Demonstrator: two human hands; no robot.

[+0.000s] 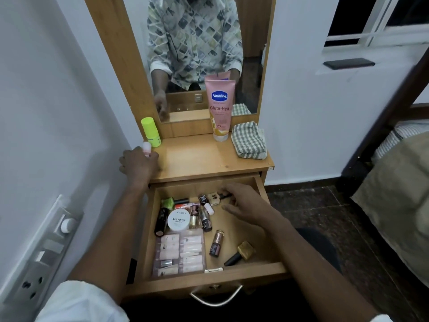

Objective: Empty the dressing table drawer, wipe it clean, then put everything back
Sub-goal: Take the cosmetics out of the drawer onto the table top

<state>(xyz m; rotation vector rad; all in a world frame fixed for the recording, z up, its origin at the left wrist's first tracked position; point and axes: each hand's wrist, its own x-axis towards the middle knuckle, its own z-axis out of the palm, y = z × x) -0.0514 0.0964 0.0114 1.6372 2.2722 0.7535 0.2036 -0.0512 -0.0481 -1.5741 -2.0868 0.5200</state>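
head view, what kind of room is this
Most likely a bedroom in a home: a wooden dressing table with a mirror, its open drawer full of nail polish and other cosmetics, and a bed at the right edge.

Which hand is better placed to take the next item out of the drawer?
Right. The right hand is inside the open drawer, fingers beside the cream nail polish bottle at its back. The left hand is up on the tabletop, gripping a small pink bottle.

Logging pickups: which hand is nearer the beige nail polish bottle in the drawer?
Right. The right hand is beside the beige bottle; left hand is on the tabletop, gripping a pink bottle.
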